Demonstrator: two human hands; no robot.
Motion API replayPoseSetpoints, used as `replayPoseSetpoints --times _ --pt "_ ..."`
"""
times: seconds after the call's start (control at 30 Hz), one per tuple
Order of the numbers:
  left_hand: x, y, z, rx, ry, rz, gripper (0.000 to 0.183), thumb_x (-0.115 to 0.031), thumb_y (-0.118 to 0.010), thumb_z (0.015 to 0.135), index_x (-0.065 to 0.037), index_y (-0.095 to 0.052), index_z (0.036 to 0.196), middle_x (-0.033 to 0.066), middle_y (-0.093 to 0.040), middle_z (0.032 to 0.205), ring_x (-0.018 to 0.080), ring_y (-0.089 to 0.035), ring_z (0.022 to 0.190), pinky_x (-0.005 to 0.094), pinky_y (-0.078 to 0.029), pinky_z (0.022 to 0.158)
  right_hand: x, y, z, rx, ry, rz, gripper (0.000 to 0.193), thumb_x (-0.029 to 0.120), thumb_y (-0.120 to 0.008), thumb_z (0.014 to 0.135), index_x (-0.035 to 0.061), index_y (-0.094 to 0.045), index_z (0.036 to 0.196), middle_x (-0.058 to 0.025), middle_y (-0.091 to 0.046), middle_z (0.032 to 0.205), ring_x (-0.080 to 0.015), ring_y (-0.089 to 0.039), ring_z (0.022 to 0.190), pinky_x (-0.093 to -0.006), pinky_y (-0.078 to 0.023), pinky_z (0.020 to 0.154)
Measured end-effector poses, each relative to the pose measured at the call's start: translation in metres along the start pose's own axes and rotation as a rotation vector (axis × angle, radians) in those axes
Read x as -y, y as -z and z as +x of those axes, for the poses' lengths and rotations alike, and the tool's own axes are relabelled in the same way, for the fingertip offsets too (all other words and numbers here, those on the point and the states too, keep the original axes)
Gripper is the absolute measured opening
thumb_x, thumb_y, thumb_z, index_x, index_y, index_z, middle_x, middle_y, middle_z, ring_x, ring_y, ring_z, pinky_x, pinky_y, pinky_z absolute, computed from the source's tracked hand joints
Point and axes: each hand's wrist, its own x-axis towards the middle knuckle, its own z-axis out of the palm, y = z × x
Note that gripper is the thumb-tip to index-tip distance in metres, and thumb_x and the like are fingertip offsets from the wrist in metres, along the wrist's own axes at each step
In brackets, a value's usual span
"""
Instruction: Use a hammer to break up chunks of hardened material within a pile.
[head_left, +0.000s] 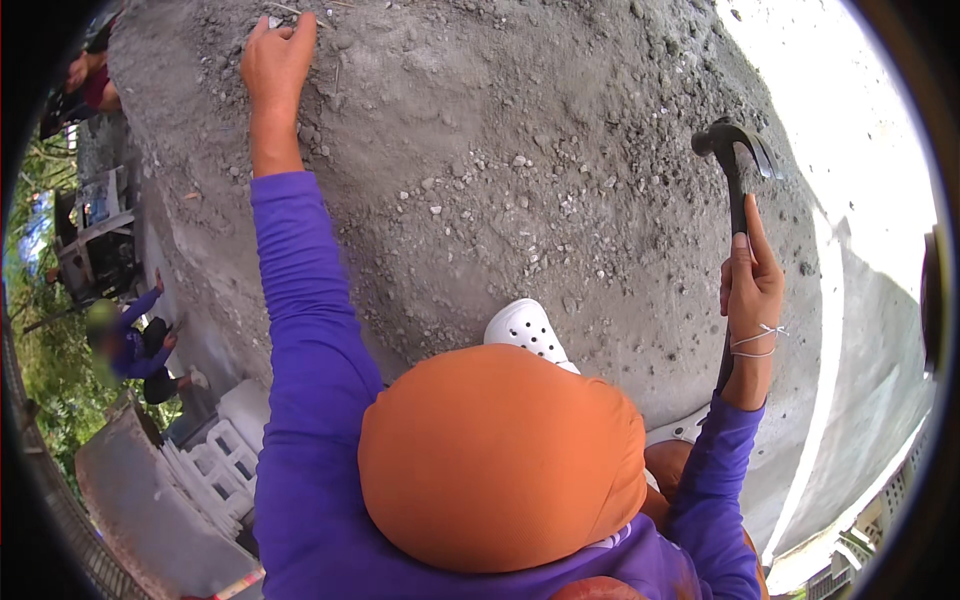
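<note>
Holding a curved-claw hammer (735,182) over gritty, pebbled ground (480,215).

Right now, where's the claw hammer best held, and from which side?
Probably by the dark handle, from the person's side, as the right grip does: it's long and slim and runs back from the hammer head, while the claw curves out rightward.

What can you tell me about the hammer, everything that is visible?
The hammer is dark, with a metal-looking head: a rounded striking end at the left and two curved, shinier claws at the right. Its slim, dark handle runs down the picture, partly hidden by the right hand that grips it. Grey, stony ground shows behind; whether the head touches it is unclear.
</note>
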Motion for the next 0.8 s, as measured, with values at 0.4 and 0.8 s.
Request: replayPoseSetpoints --times 0.4,0.8 --pt "-0.057 0.029 -0.008 0.211 0.038 -0.052 0.051 -0.043 -0.053 0.091 0.001 -0.073 0.105 0.0137 -0.054 0.139 0.0282 -0.055 0.123 0.0389 -0.044 0.1 -0.001 -0.007 -0.005 0.071 -0.14 0.042 0.043 0.011 -0.053 0.099 0.018 -0.051 0.142 0.0087 -0.041 0.066 -0.0026 -0.038 0.058 -0.0212 -0.033 0.053" --pt "-0.307 -0.095 -0.171 0.582 -0.538 -0.745 0.032 -0.02 -0.063 0.085 -0.001 -0.068 0.11 0.0069 -0.048 0.143 0.0272 -0.053 0.119 0.0368 -0.047 0.097 0.04 0.02 -0.005 -0.101 0.031 0.077 0.042 0.013 -0.052 0.1 0.0162 -0.05 0.142 0.007 -0.047 0.063 -0.0017 -0.042 0.052 -0.0191 -0.036 0.046"
